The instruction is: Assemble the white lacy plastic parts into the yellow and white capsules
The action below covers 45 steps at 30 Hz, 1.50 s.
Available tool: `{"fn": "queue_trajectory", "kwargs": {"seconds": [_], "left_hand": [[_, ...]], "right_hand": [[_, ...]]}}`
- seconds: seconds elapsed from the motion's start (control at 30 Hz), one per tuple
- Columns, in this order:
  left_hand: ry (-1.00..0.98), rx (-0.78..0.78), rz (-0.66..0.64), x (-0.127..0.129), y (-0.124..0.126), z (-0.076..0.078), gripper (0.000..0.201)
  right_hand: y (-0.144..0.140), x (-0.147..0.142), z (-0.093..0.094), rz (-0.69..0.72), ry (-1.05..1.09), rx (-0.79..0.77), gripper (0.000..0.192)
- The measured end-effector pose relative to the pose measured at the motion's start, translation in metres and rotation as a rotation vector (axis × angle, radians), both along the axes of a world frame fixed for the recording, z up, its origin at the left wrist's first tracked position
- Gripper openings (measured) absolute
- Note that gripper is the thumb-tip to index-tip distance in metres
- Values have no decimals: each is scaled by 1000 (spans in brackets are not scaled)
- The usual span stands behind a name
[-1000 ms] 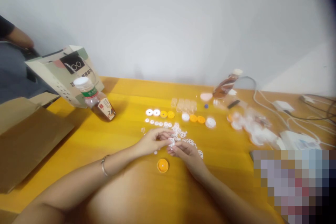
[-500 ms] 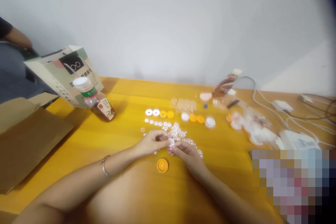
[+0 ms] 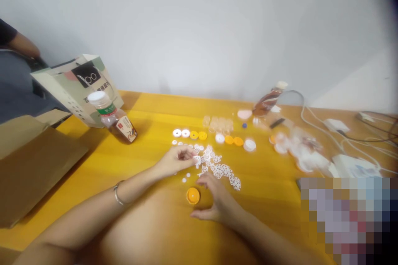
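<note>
My left hand (image 3: 178,160) pinches a small white perforated plastic piece (image 3: 197,160) between thumb and fingertips, just above the table. My right hand (image 3: 220,202) is open, its thumb and fingers spread beside a round orange cap (image 3: 193,196) that lies with its hollow side up. Between and beyond the hands spreads a pile of flat white perforated pieces (image 3: 221,169). Two small white discs (image 3: 185,178) lie near the orange cap. Behind the pile runs a row of white and yellow rings (image 3: 189,133), with smaller white discs in front, partly hidden by my left hand.
Clear plastic cups (image 3: 220,124) stand farther back. At left are a tea bottle (image 3: 116,120), a paper bag (image 3: 77,91) and an open cardboard box (image 3: 40,161). Another bottle (image 3: 268,101), blurred plastic bags (image 3: 298,145) and cables lie right. A person's arm (image 3: 23,45) shows far left.
My right hand has let go of the white piece, moved down towards the orange cap and opened. My left hand has shifted slightly left and up, keeping the piece.
</note>
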<state>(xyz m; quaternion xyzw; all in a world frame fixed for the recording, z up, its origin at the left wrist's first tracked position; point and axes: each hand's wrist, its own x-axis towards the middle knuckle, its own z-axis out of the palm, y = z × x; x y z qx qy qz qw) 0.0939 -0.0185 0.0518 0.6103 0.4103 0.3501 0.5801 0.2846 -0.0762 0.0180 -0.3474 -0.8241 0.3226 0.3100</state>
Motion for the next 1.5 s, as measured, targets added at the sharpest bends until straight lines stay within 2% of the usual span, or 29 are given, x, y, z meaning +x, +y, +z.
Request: {"fn": "queue_trajectory", "kwargs": {"seconds": [0.1, 0.2, 0.37, 0.57, 0.7, 0.87, 1.17, 1.33, 1.5], "left_hand": [[17, 0, -86, -2, 0, 4, 17], [57, 5, -208, -2, -3, 4, 16], [227, 164, -314, -4, -6, 3, 17], [272, 209, -371, -4, -8, 1, 26], [299, 259, -387, -4, -9, 3, 21], [340, 254, -415, -5, -11, 6, 19], [427, 479, -500, -5, -15, 11, 8], [450, 537, -502, -4, -16, 7, 5], [435, 513, -500, -5, -15, 2, 6]], "right_hand": [[2, -2, -1, 20, -107, 36, 35], [5, -3, -4, -24, -96, 51, 19], [9, -4, -7, -136, -99, 86, 10], [10, -3, -6, -148, -91, 87, 14], [10, -2, -7, -155, -104, 80, 9], [10, -2, -6, -142, -103, 60, 13], [10, -3, -4, -145, -70, 75, 17], [9, -4, -3, -148, -81, 79, 16], [10, -5, -3, -141, -94, 92, 16]]}}
